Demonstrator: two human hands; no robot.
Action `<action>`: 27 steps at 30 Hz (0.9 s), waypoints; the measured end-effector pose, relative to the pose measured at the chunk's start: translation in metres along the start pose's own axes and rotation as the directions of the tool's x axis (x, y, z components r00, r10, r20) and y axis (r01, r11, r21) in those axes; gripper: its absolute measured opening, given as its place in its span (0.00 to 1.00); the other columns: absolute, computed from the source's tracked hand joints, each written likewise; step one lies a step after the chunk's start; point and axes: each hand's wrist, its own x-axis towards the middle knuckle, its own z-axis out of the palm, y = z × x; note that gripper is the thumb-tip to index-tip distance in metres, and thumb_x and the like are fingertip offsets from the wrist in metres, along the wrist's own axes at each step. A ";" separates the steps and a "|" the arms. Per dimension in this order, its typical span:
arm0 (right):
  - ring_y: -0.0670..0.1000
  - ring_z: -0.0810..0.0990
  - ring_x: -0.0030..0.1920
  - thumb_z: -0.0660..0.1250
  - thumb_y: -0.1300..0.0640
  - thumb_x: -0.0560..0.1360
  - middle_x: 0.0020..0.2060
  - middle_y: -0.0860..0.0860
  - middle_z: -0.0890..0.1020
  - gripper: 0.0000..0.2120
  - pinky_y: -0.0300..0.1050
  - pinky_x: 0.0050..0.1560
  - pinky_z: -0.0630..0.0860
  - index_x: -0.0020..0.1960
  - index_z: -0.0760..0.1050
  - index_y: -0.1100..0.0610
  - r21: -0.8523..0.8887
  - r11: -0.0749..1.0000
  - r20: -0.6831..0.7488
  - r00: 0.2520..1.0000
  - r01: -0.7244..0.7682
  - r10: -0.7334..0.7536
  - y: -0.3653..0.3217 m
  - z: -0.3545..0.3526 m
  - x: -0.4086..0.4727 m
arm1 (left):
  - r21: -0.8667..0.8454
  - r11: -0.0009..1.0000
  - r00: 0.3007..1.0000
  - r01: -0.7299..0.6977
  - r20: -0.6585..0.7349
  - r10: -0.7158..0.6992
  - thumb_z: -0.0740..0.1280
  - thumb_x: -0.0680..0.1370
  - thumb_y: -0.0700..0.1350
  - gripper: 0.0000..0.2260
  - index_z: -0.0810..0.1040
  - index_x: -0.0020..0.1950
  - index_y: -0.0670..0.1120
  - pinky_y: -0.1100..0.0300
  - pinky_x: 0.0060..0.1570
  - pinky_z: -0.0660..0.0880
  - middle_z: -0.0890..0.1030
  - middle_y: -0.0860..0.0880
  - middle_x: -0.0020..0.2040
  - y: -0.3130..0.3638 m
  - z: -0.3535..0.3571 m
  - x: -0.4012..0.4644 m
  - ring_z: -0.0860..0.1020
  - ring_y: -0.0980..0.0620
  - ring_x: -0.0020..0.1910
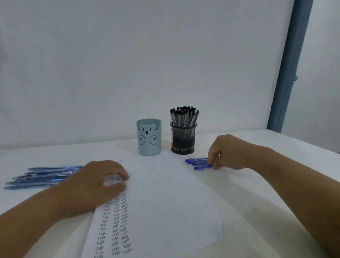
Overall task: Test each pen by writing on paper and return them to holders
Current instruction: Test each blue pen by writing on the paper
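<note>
Paper sheet lies nearest, at 6 o'clock on the white bench, with three columns of handwritten "Test" down its left part. At 9 o'clock: a row of blue pens, lying flat and side by side on the bench, long axes running left-right. Left hand rests on the sheet's upper left corner, fingers curled down with the tips on the paper, holding nothing; it covers the right ends of the pens. At 12 o'clock, beyond the sheet: light-blue bear holder, upright, no pens showing above its rim. Just beside it to the right, apart from it: black mesh holder, upright, packed with black-capped pens. At 2 o'clock: blue pen caps in a small cluster on the bench, off the sheet's right edge. Right hand has curled fingertips on the cluster's right side, pinching the nearest cap.
</note>
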 end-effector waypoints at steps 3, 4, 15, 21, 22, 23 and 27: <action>0.41 0.76 0.37 0.76 0.62 0.71 0.38 0.43 0.82 0.08 0.33 0.41 0.73 0.48 0.86 0.52 0.026 0.999 -0.041 0.999 -0.019 0.020 0.006 0.006 -0.001 | -0.003 1.000 1.000 -0.014 -0.009 0.014 0.71 0.78 0.52 0.04 0.82 0.52 0.59 0.78 0.54 0.65 0.79 0.70 0.56 0.001 0.001 0.000 0.74 0.71 0.58; 0.42 0.76 0.37 0.76 0.62 0.71 0.37 0.43 0.81 0.08 0.35 0.41 0.74 0.47 0.85 0.51 0.030 0.999 -0.050 0.998 -0.022 0.023 0.007 0.006 0.000 | -0.007 1.000 1.000 -0.010 -0.011 0.010 0.72 0.77 0.52 0.04 0.83 0.52 0.59 0.80 0.53 0.64 0.78 0.70 0.57 0.001 0.002 0.001 0.73 0.72 0.58; 0.44 0.77 0.37 0.71 0.68 0.72 0.45 0.49 0.84 0.12 0.39 0.40 0.75 0.45 0.83 0.51 -0.016 0.999 -0.037 0.998 0.049 -0.049 -0.006 0.004 0.003 | -0.083 0.996 0.999 0.043 0.021 -0.041 0.73 0.77 0.52 0.06 0.83 0.52 0.61 0.73 0.55 0.69 0.79 0.71 0.57 0.004 0.000 0.001 0.76 0.70 0.57; 0.41 0.79 0.39 0.67 0.65 0.76 0.45 0.46 0.83 0.11 0.36 0.42 0.74 0.47 0.83 0.51 0.070 0.971 -0.039 0.973 0.231 -0.228 -0.071 0.013 0.020 | -0.075 0.996 0.997 0.054 -0.058 -0.059 0.74 0.76 0.48 0.06 0.84 0.49 0.59 0.71 0.54 0.69 0.79 0.72 0.54 0.005 -0.013 0.002 0.75 0.72 0.56; 0.40 0.79 0.39 0.67 0.64 0.77 0.45 0.45 0.83 0.11 0.36 0.41 0.74 0.48 0.83 0.49 0.087 0.963 -0.036 0.967 0.256 -0.254 -0.084 0.016 0.024 | -0.069 0.996 0.995 0.060 -0.075 -0.066 0.74 0.76 0.46 0.07 0.85 0.48 0.59 0.70 0.54 0.70 0.80 0.72 0.53 0.003 -0.017 0.002 0.76 0.71 0.55; 0.39 0.78 0.38 0.66 0.62 0.78 0.46 0.45 0.83 0.11 0.34 0.40 0.73 0.48 0.83 0.48 0.106 0.955 -0.030 0.960 0.279 -0.277 -0.096 0.019 0.028 | -0.058 0.996 0.993 0.067 -0.093 -0.072 0.74 0.76 0.44 0.08 0.85 0.47 0.59 0.69 0.54 0.71 0.80 0.72 0.51 0.002 -0.022 0.003 0.77 0.69 0.54; 0.37 0.74 0.40 0.66 0.59 0.79 0.46 0.42 0.82 0.08 0.32 0.41 0.69 0.50 0.82 0.48 0.125 0.916 0.006 0.923 0.381 -0.385 -0.140 0.030 0.048 | -0.045 0.988 0.977 0.150 -0.144 -0.155 0.73 0.74 0.36 0.12 0.86 0.45 0.55 0.69 0.40 0.75 0.83 0.61 0.43 -0.007 -0.049 -0.003 0.79 0.65 0.41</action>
